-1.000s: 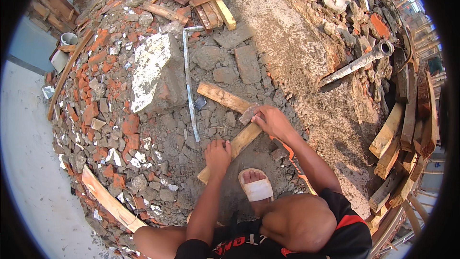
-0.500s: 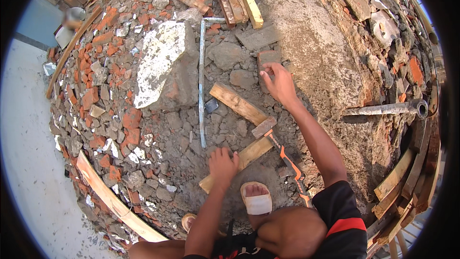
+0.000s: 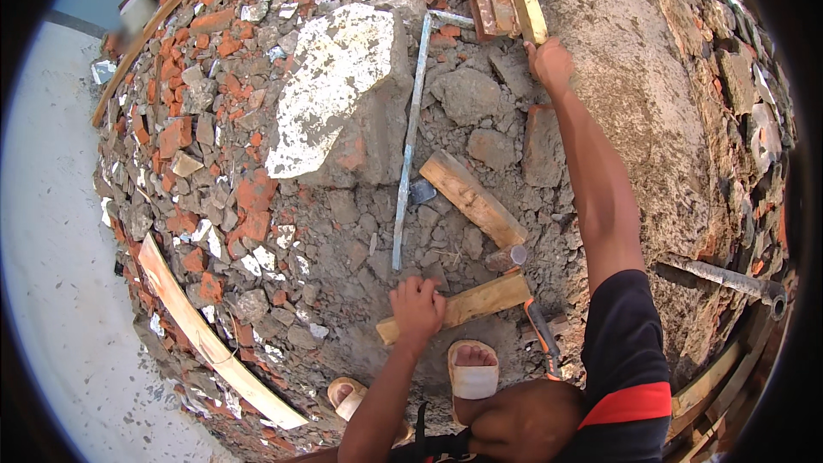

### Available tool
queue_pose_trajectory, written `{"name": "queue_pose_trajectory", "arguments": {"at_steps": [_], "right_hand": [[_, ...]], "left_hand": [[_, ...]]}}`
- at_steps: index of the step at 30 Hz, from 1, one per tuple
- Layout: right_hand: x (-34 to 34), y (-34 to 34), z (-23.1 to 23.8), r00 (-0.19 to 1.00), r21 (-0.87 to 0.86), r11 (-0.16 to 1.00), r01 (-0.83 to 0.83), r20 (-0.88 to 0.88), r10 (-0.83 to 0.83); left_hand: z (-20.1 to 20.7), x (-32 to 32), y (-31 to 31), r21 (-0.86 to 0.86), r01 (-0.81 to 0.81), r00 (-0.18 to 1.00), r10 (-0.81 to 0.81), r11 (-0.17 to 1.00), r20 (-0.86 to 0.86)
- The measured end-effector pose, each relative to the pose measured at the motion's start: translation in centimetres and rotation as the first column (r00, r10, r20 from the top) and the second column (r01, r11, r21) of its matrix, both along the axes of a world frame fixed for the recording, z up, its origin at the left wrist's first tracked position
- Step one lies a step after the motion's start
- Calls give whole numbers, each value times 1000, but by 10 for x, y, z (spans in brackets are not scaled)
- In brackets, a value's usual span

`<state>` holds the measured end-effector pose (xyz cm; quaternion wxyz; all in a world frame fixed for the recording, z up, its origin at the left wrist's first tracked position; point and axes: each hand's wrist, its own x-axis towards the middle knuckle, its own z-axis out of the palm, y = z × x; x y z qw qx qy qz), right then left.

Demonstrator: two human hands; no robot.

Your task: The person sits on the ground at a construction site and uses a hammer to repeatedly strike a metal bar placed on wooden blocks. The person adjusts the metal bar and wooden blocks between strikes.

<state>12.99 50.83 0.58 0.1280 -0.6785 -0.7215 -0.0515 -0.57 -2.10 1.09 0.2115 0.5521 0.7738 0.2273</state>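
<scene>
My right hand reaches far out and closes its fingers at the near end of a pale yellow wooden strip, part of a pile of strips. Close to my feet, my left hand curls over a short wooden board. Beyond that board lies another short piece of wood, slanting. Between the two shows the head of a hammer. Its orange-and-black handle emerges on the near side of the board, which covers the middle of it.
A bent, pale blue metal bar lies beside a large white-faced masonry chunk. Brick and concrete rubble spreads to the left, with a curved plank. At right, a pipe sticks out from the broken masonry.
My right hand has gone from the brick-like block farther out to the pale strip's end. Under my left hand, the short board has shifted and now crosses the hammer handle. The view has moved too.
</scene>
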Motion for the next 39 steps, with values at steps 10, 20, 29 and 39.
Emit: {"name": "queue_pose_trajectory", "arguments": {"at_steps": [10,20,29,39], "right_hand": [[-10,-38,117,973,152,967,-203,145,181],[18,-156,264,985,564,821,-86,-76,156],[87,-299,277,914,428,903,-21,-357,191],[88,-394,387,891,738,643,-203,-133,434]], "left_hand": [[0,3,-3,19,-56,998,56,998,-41],[-13,6,-6,125,-62,995,71,990,-76],[-18,8,-10,169,-66,991,85,983,-106],[3,6,-6,289,-24,997,45,957,-65]]}}
